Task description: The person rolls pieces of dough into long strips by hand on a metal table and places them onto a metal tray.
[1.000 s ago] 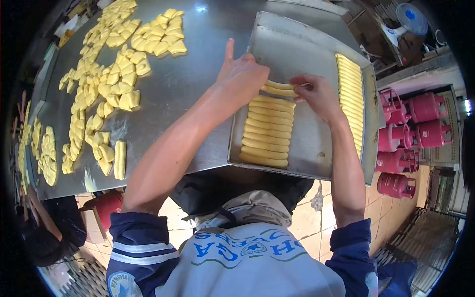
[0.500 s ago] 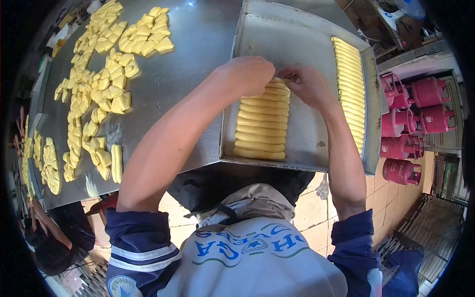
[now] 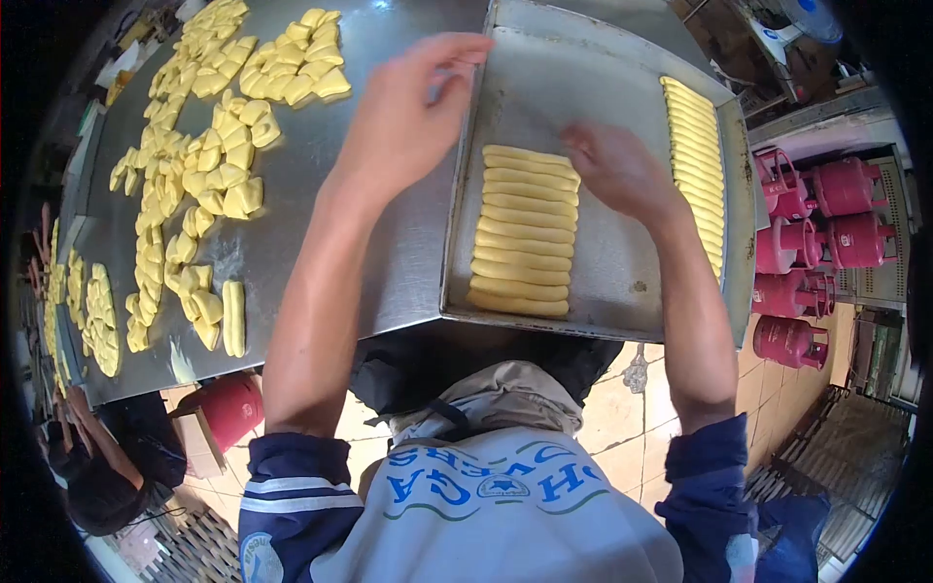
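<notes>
Head: left hand point(image 3: 406, 117) now off dough point(image 3: 525, 230)

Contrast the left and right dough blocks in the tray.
The left block has fewer strips; the right block has more and reaches farther toward the far wall of the tray. The left block has bare metal on its right; the right block runs along the right wall. Both are yellow strips, side by side.

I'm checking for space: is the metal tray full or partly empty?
Partly empty: the tray holds two rows of dough strips, with bare metal between them.
</notes>
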`<state>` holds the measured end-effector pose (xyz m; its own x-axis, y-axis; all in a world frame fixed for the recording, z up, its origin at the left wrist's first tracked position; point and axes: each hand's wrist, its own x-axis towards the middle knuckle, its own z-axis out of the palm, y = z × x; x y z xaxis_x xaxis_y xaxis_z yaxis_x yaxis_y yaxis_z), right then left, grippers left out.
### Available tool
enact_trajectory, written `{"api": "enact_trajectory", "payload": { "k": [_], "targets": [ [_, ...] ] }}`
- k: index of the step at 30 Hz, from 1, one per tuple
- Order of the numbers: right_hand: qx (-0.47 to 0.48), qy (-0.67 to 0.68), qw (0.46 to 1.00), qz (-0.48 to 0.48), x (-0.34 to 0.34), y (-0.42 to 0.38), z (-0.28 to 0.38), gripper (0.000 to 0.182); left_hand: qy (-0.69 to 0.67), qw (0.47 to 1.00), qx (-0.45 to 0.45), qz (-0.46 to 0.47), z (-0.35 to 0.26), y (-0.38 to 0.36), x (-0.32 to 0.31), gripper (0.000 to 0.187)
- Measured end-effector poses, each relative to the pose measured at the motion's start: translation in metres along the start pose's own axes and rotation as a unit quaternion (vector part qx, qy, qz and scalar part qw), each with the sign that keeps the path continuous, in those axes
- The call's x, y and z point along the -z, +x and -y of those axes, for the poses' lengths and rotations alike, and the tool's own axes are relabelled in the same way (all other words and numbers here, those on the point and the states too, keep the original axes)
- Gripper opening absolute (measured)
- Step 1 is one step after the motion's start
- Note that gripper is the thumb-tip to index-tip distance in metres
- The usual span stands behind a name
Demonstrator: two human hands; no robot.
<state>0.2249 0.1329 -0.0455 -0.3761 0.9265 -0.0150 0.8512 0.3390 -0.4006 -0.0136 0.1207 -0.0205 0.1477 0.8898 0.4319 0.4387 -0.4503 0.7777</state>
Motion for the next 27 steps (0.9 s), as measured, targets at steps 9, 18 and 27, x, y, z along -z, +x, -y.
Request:
{"api": "enact_trajectory", "payload": {
  "k": [9, 18, 27],
  "targets": [
    [0.185, -0.004, 0.976, 0.111, -0.036, 0.051, 0.028, 0.024, -0.04, 0.985, 0.16, -0.052, 0.02, -0.077, 0.048, 0.027],
    [0.272, 0.062, 0.95, 0.141, -0.034, 0.048, 0.029, 0.02, -0.093, 0.957, 0.241, -0.128, 0.039, -0.131, 0.074, 0.028],
    [0.201, 0.111, 0.97, 0.082, -0.032, 0.043, 0.035, 0.021, -0.084, 0.958, 0.237, -0.139, 0.041, -0.144, 0.078, 0.028]
  ]
}}
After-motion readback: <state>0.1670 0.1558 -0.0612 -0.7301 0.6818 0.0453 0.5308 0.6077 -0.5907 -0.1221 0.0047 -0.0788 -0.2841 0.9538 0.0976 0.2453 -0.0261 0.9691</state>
